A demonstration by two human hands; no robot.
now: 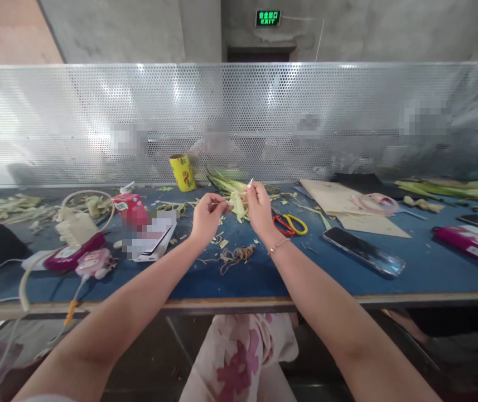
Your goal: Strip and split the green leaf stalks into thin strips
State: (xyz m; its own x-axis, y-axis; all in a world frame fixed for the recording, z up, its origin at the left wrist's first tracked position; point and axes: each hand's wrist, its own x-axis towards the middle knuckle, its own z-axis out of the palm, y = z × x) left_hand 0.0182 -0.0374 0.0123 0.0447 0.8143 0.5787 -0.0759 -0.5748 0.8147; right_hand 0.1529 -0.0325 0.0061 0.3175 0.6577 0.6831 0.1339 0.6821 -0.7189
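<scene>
Over the middle of the blue table, a pale green husk-like leaf piece (237,205) is stretched between my two hands. My left hand (210,216) is closed in a pinch at its left edge. Thumb and fingers of my right hand (259,207) are pressed together on its other side, with a whitish tip showing above them. Behind lie longer green leaves (227,181). A tangle of brown twine (237,257) is just in front of my hands. Scissors (292,225) with red and yellow handles rest beside my right wrist, their blades partly hidden.
A yellow roll (183,172) stands behind my left hand. Phones (362,251), cardboard sheets (347,206) and a purple box (471,243) lie to the right. Cables, a pink packet (130,209) and leaf scraps spread leftward. A perforated metal screen (239,123) bounds the table's back.
</scene>
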